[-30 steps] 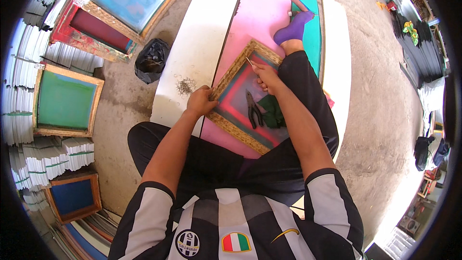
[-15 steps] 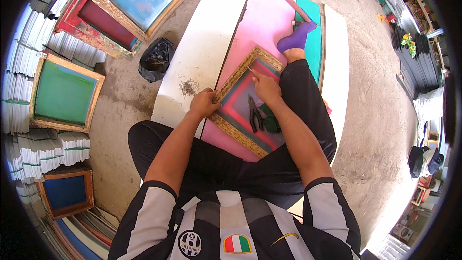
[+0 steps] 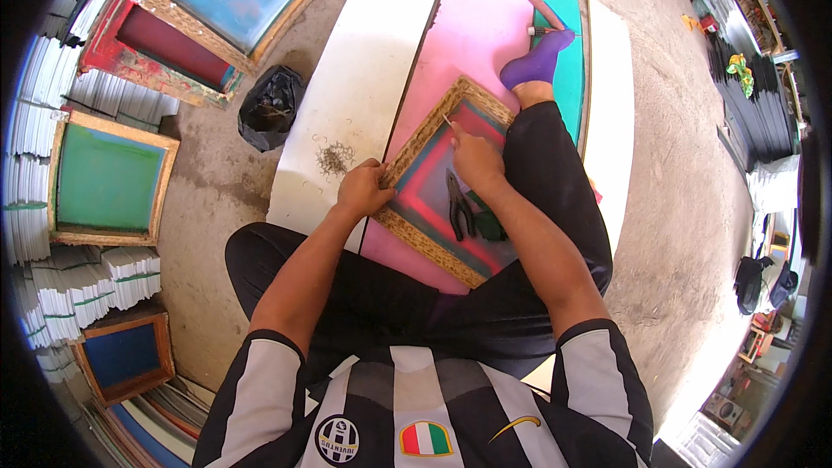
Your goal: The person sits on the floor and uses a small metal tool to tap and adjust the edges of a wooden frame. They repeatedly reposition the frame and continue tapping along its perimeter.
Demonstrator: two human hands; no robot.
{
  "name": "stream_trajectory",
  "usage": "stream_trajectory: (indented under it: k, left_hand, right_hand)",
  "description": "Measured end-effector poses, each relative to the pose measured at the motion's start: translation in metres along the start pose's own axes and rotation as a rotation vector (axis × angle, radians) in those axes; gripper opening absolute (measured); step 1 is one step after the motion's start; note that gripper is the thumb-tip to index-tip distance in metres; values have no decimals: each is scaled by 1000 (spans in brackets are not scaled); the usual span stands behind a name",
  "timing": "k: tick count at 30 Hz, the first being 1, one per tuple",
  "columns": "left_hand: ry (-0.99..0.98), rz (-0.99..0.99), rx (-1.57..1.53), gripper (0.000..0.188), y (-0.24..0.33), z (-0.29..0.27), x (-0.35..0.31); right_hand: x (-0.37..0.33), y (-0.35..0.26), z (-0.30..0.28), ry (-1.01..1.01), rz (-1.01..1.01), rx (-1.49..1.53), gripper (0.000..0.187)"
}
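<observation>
A wooden screen-printing frame (image 3: 420, 132) with translucent mesh lies tilted across my lap and the pink board (image 3: 451, 26). My left hand (image 3: 364, 188) is closed round its left corner. Over the upper part of the mesh, my right hand (image 3: 475, 159) is closed on a thin tool (image 3: 448, 120), whose tip points at the frame's upper left rail. Most of that tool is hidden in my fingers, so its kind is unclear. On the mesh below my right hand rest black-handled pliers (image 3: 457, 208). A dark green item (image 3: 490, 224) lies beside them, partly behind my right forearm.
Small wire-like bits (image 3: 334, 158) are heaped on the white board (image 3: 364, 61) to the left. Beyond stands a black plastic bag (image 3: 269, 108). Other frames, one with green mesh (image 3: 113, 175), lean against stacked white sheets (image 3: 100, 282). My purple-socked foot (image 3: 537, 62) rests near a teal board (image 3: 565, 13).
The view has shifted slightly. Both hands keep nearly the same places on the frame, and the thin tool's tip stays by the upper left rail.
</observation>
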State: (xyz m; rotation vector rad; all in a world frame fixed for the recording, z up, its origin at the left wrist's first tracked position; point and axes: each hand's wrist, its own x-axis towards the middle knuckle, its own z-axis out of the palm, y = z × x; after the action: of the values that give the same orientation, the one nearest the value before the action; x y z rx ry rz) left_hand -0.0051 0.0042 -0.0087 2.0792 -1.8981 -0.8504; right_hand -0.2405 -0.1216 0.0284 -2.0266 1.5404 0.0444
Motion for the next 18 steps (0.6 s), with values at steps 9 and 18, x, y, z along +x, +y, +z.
stream_trajectory:
  k: [9, 18]
  left_hand:
    - [13, 34, -6, 51, -5, -3, 1]
    - [-24, -20, 60, 47, 0, -2, 6]
  right_hand:
    - [-10, -6, -8, -37, 52, -100, 44]
    - [8, 15, 13, -117, 233, 741, 44]
